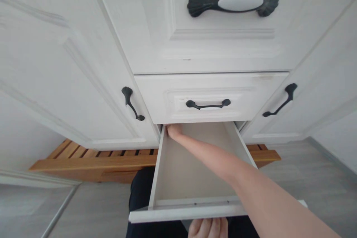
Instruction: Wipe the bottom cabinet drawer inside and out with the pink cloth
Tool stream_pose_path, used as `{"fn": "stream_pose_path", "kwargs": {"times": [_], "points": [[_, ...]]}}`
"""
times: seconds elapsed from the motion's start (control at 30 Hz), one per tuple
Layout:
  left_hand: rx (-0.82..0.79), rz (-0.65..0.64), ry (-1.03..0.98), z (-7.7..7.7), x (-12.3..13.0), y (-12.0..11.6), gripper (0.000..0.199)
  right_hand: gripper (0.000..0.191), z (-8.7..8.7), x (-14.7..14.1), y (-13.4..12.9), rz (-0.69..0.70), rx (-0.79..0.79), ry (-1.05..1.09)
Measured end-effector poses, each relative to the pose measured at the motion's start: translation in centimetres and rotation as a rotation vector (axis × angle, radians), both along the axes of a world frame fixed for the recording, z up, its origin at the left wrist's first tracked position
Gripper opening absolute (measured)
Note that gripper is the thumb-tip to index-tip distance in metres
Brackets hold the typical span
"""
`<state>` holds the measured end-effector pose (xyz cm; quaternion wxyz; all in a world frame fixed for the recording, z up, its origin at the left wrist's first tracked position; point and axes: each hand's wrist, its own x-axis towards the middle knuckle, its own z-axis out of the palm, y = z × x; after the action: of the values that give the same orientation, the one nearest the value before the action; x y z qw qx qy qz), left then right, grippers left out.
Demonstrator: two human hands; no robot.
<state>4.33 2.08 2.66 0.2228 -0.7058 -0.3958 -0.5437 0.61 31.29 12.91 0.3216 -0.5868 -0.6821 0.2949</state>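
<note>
A white drawer [195, 171] is pulled out of the cabinet, and its inside looks bare. My right hand [174, 131] reaches across it to the back left corner, touching or very near the left side wall. The fingers there are mostly hidden beneath the drawer front above. At the outer face of the open drawer's front panel [184, 214], my left hand [208, 227] has its fingers curled together and grips it from outside; any handle there is hidden.
Above are two closed drawers with dark handles [208, 105]. Cabinet doors with dark handles [133, 104] flank them. A slatted wooden bench or rack [95, 163] lies under the cabinet. My dark-clothed legs [142, 187] are below the drawer, over a grey floor [100, 208].
</note>
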Motion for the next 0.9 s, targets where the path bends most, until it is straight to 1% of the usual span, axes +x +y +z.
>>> {"fn": "stream_pose_path", "kwargs": {"times": [0.03,0.1,0.17,0.2,0.23,0.3,0.37,0.4,0.43,0.5,0.57,0.6,0.63,0.67,0.7,0.73,0.77,0.8,0.83,0.87,0.9], "points": [[-0.008,-0.010,-0.001,0.1,0.0,-0.1,0.029,0.032,-0.2,0.2,-0.8,0.035,-0.016,0.000],[-0.017,-0.029,-0.009,0.7,-0.2,-0.3,0.029,0.031,-0.6,0.8,-3.2,0.116,-0.045,-0.002],[-0.028,-0.055,-0.005,1.7,-0.5,-0.2,0.027,0.031,-0.9,1.6,-6.5,0.198,-0.074,-0.008],[-0.035,-0.068,0.004,2.2,-0.6,-0.1,0.027,0.031,-0.8,1.9,-8.4,0.260,-0.091,-0.016],[-0.044,-0.081,0.011,2.7,-0.8,0.0,0.027,0.031,-0.7,2.2,-10.3,0.339,-0.113,-0.026],[-0.066,-0.099,0.030,3.4,-1.0,0.1,0.028,0.030,-0.3,2.6,-13.6,0.557,-0.174,-0.057],[-0.077,-0.120,0.048,3.5,-1.3,0.0,0.028,0.029,0.5,2.8,-15.6,0.789,-0.231,-0.113],[-0.086,-0.136,0.060,3.3,-1.5,-0.1,0.028,0.030,0.9,2.9,-16.1,0.884,-0.245,-0.140],[-0.092,-0.154,0.073,3.0,-1.7,-0.2,0.026,0.031,1.4,3.1,-16.2,0.963,-0.247,-0.162],[-0.097,-0.185,0.100,2.4,-2.0,-0.5,0.023,0.034,2.1,3.4,-15.6,1.065,-0.232,-0.183],[-0.109,-0.193,0.122,1.9,-2.2,-0.7,0.022,0.030,2.6,4.0,-14.5,1.110,-0.184,-0.202],[-0.121,-0.191,0.127,1.7,-2.3,-0.8,0.022,0.026,2.8,4.3,-13.9,1.097,-0.126,-0.238],[-0.138,-0.189,0.129,1.7,-2.3,-0.9,0.022,0.021,2.8,4.7,-13.2,1.061,-0.029,-0.296],[-0.157,-0.187,0.126,1.7,-2.3,-1.0,0.022,0.016,2.8,5.1,-12.5,1.004,0.109,-0.369],[-0.176,-0.183,0.116,1.8,-2.2,-1.1,0.021,0.016,2.8,5.4,-11.6,0.947,0.278,-0.448],[-0.193,-0.174,0.102,2.0,-2.2,-1.2,0.021,0.022,2.7,5.7,-10.7,0.907,0.455,-0.518],[-0.206,-0.169,0.092,2.1,-2.1,-1.3,0.020,0.028,2.6,6.0,-9.5,0.897,0.615,-0.569],[-0.215,-0.165,0.085,2.3,-2.1,-1.4,0.020,0.033,2.4,6.1,-8.2,0.918,0.733,-0.601],[-0.223,-0.167,0.085,2.4,-2.2,-1.4,0.021,0.036,2.1,6.2,-6.8,0.956,0.795,-0.616],[-0.230,-0.177,0.096,2.4,-2.2,-1.5,0.022,0.037,1.9,6.2,-5.3,0.990,0.792,-0.617],[-0.236,-0.189,0.114,2.3,-2.4,-1.6,0.022,0.036,1.5,6.2,-3.7,0.988,0.726,-0.600]]}}
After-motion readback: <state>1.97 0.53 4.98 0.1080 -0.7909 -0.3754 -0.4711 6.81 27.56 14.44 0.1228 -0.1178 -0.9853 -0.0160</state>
